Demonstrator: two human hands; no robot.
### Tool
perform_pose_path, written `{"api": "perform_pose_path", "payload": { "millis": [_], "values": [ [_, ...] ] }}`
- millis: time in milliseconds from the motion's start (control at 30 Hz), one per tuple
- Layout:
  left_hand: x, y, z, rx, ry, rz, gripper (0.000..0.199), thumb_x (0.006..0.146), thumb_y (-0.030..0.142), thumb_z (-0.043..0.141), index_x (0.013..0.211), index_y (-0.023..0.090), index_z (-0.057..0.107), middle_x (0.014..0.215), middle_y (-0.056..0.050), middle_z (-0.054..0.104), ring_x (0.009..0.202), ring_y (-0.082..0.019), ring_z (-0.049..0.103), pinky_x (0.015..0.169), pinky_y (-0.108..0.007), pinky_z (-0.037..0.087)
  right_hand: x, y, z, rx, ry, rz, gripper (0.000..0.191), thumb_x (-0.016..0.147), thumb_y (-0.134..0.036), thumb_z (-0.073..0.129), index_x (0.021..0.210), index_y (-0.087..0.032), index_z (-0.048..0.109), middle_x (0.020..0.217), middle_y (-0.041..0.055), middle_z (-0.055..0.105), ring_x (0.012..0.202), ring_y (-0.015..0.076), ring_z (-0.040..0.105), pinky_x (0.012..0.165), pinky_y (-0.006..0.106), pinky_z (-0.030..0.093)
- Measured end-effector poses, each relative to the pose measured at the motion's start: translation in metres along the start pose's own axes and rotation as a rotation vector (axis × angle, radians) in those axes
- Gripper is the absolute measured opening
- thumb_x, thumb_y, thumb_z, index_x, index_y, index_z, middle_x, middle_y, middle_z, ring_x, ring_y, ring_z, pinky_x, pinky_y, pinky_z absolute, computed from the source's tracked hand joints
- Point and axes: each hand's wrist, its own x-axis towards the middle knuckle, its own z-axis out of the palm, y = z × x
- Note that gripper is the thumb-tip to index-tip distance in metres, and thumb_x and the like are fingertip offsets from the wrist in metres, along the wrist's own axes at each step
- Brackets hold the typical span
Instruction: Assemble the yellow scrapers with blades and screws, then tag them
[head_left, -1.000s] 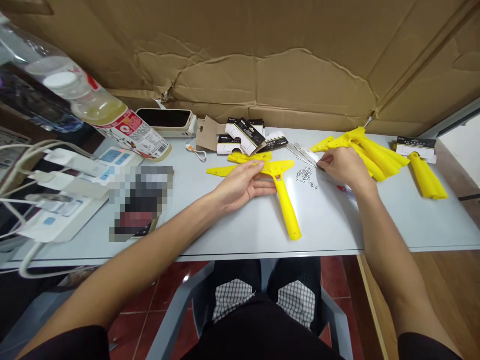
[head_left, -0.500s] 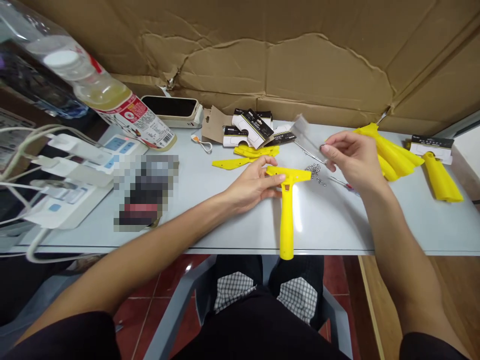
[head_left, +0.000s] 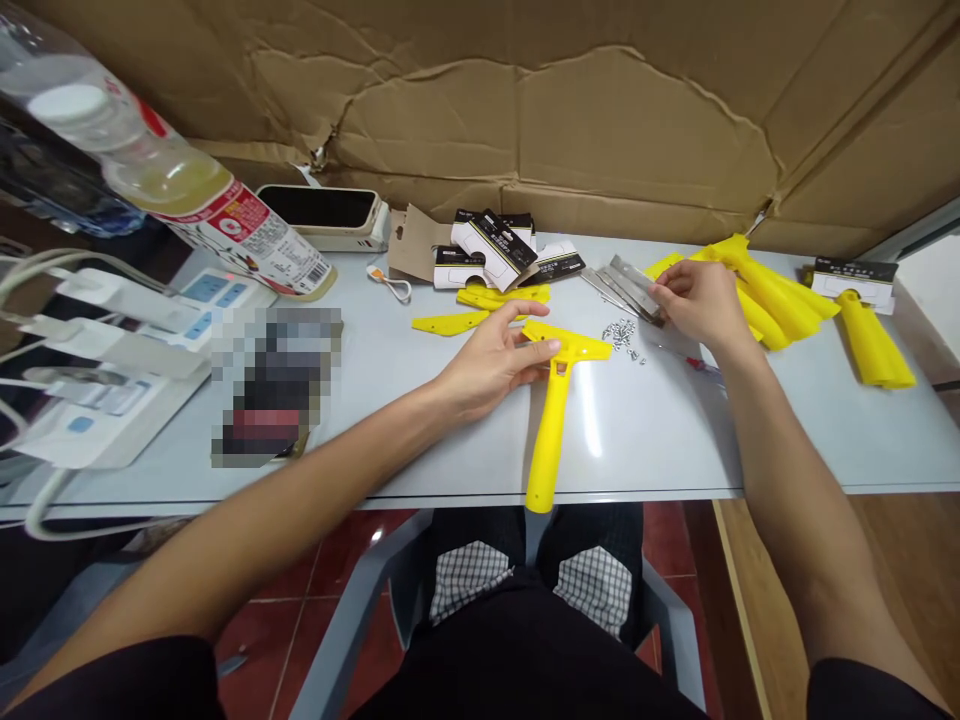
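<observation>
My left hand (head_left: 501, 362) grips a yellow scraper handle (head_left: 551, 425) by its wide T-shaped head, thumb on top. The grip of the handle points down toward the front edge of the table. My right hand (head_left: 701, 300) is closed, its fingertips pinching the end of a thin, flat metal blade (head_left: 634, 282). Other flat metal pieces (head_left: 602, 287) lie right beside that blade, partly overlapped by it. A small heap of screws (head_left: 619, 334) sits between my hands. A screwdriver with a red part (head_left: 696, 363) lies under my right wrist, partly hidden.
Flat yellow pieces (head_left: 450, 323) and black-and-white cardboard packages (head_left: 495, 250) lie behind my left hand. More yellow handles (head_left: 780, 300) are at the right, near another yellow handle (head_left: 876, 345). A bottle (head_left: 247, 225), power strip (head_left: 105, 405) and blurred-out phone (head_left: 277, 385) stand left.
My right hand has lowered the blade from a raised, tilted position to beside the other metal pieces. In my left hand, the scraper handle has turned slightly, its lower end swinging left.
</observation>
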Motion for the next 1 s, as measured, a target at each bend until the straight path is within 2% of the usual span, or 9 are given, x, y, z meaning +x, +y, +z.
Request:
{"api": "perform_pose_path", "payload": {
  "millis": [133, 200, 267, 333, 433, 600, 733, 833, 1000],
  "values": [
    [0.001, -0.001, -0.001, -0.009, -0.009, 0.009, 0.042, 0.089, 0.011, 0.087, 0.12, 0.022, 0.061, 0.092, -0.002, 0.077, 0.08, -0.017, 0.079, 0.088, -0.038, 0.067, -0.002, -0.011, -0.002, -0.179, 0.045, 0.03, 0.014, 0.089, -0.028, 0.076, 0.077, -0.027, 0.069, 0.085, 0.0087, 0.079, 0.085, 0.0305, 0.072, 0.101, 0.06, 0.054],
    [0.003, -0.002, -0.002, -0.032, -0.014, 0.029, 0.041, 0.085, 0.012, 0.091, 0.114, 0.021, 0.063, 0.094, -0.003, 0.078, 0.083, -0.018, 0.079, 0.09, -0.039, 0.066, -0.004, -0.018, -0.006, -0.209, 0.092, 0.03, 0.014, 0.09, -0.03, 0.075, 0.077, -0.028, 0.07, 0.089, 0.0091, 0.079, 0.09, 0.031, 0.071, 0.104, 0.061, 0.052],
    [0.005, -0.004, -0.003, -0.058, -0.015, 0.055, 0.039, 0.082, 0.012, 0.093, 0.109, 0.02, 0.065, 0.097, -0.005, 0.079, 0.087, -0.018, 0.079, 0.091, -0.038, 0.066, -0.007, -0.026, -0.01, -0.107, 0.141, 0.051, 0.014, 0.091, -0.032, 0.075, 0.079, -0.028, 0.07, 0.088, 0.008, 0.077, 0.082, 0.0272, 0.068, 0.095, 0.056, 0.054],
    [0.006, -0.005, -0.003, -0.063, -0.015, 0.082, 0.037, 0.08, 0.013, 0.095, 0.105, 0.018, 0.069, 0.099, -0.006, 0.08, 0.089, -0.018, 0.078, 0.091, -0.037, 0.065, -0.012, -0.037, -0.014, 0.117, 0.14, 0.066, 0.014, 0.091, -0.034, 0.078, 0.082, -0.027, 0.07, 0.086, 0.006, 0.073, 0.072, 0.0221, 0.062, 0.078, 0.048, 0.055],
    [0.007, -0.005, -0.003, -0.037, -0.028, 0.108, 0.032, 0.079, 0.016, 0.096, 0.104, 0.015, 0.075, 0.102, -0.008, 0.081, 0.089, -0.018, 0.077, 0.09, -0.036, 0.065, -0.024, -0.058, -0.015, 0.432, -0.014, 0.054, 0.021, 0.089, -0.043, 0.086, 0.085, -0.027, 0.073, 0.075, 0.0023, 0.065, 0.062, 0.0172, 0.053, 0.059, 0.039, 0.047],
    [0.008, -0.006, -0.003, 0.014, -0.041, 0.145, 0.036, 0.075, 0.024, 0.1, 0.104, 0.014, 0.079, 0.105, -0.009, 0.083, 0.094, -0.019, 0.077, 0.088, -0.034, 0.062, -0.039, -0.078, -0.005, 0.555, -0.221, 0.029, 0.036, 0.078, -0.055, 0.099, 0.085, -0.026, 0.079, 0.068, 0.0, 0.063, 0.059, 0.0141, 0.051, 0.054, 0.035, 0.044],
    [0.007, -0.006, -0.005, 0.037, -0.058, 0.161, 0.043, 0.073, 0.03, 0.103, 0.105, 0.014, 0.079, 0.108, -0.01, 0.083, 0.096, -0.02, 0.076, 0.088, -0.035, 0.061, -0.042, -0.078, 0.005, 0.589, -0.294, 0.048, 0.036, 0.075, -0.051, 0.102, 0.087, -0.023, 0.083, 0.067, -0.0004, 0.065, 0.058, 0.0119, 0.053, 0.053, 0.031, 0.043],
    [0.006, -0.006, -0.005, 0.05, -0.067, 0.153, 0.045, 0.07, 0.028, 0.104, 0.106, 0.015, 0.079, 0.107, -0.01, 0.083, 0.095, -0.02, 0.076, 0.087, -0.034, 0.06, -0.044, -0.079, 0.008, 0.619, -0.331, 0.054, 0.036, 0.075, -0.049, 0.103, 0.086, -0.022, 0.083, 0.066, -0.0009, 0.064, 0.057, 0.0109, 0.053, 0.052, 0.029, 0.042],
    [0.006, -0.006, -0.004, 0.059, -0.072, 0.149, 0.047, 0.069, 0.028, 0.104, 0.106, 0.016, 0.078, 0.105, -0.009, 0.083, 0.095, -0.02, 0.076, 0.088, -0.034, 0.06, -0.046, -0.085, 0.008, 0.661, -0.382, 0.043, 0.038, 0.08, -0.051, 0.1, 0.088, -0.021, 0.078, 0.061, -0.0023, 0.062, 0.052, 0.0112, 0.053, 0.048, 0.029, 0.04]
  ]
}}
